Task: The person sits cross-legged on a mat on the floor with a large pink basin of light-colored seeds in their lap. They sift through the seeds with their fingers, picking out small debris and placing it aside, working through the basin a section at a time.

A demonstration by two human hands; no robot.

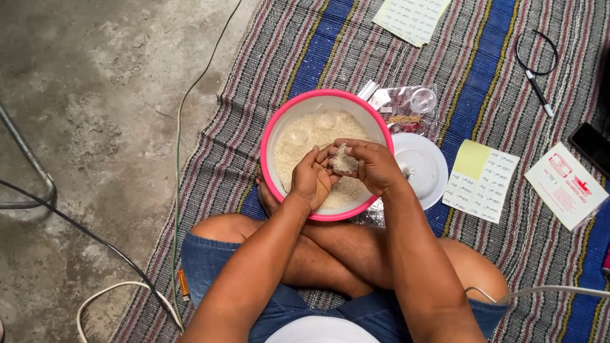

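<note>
A pink bowl (270,136) with a white inside holds raw white rice (311,130) and stands on a striped mat in front of my crossed legs. Both hands hover over the bowl's near half. My left hand (309,180) is cupped, fingers curled inward. My right hand (373,166) is curled around a small heap of rice (344,161) held between the two hands. The fingertips of both hands touch at that heap.
A white plate (424,166) lies right of the bowl, a clear plastic bag (406,105) with small items behind it. Paper sheets (480,181), a card (565,184), a black cord (537,67) and a phone (592,145) lie on the striped mat (318,44). Cables (95,241) cross the concrete floor at left.
</note>
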